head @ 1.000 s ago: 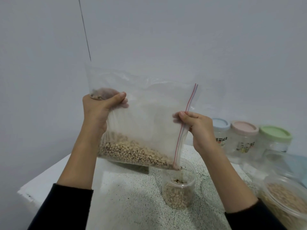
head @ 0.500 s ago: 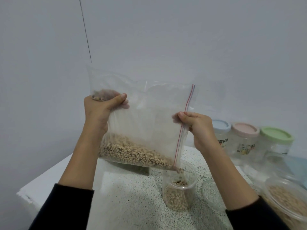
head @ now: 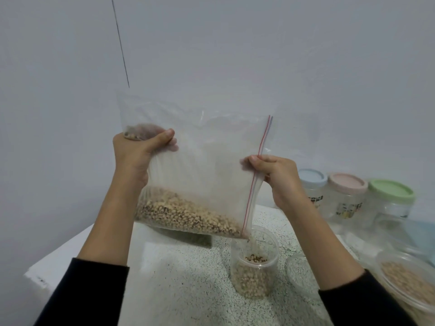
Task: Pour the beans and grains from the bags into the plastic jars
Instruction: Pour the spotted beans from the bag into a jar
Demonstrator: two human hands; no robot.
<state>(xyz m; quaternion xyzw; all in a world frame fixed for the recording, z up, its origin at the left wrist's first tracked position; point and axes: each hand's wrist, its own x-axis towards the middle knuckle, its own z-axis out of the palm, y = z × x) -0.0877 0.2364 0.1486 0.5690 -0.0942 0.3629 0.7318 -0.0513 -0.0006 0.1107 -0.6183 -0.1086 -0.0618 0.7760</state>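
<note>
Above the open jar, the left hand and right hand are each gripping the clear bag, tipping beans toward its low corner.

Seen from one head-worn wide-angle camera, looking forward and down, close over the speckled worktop toward a pale wall; forearms reaching in from the bottom edge; no second view to overlap.

both hands hold a tilted bag of beans above an open jar.
</note>
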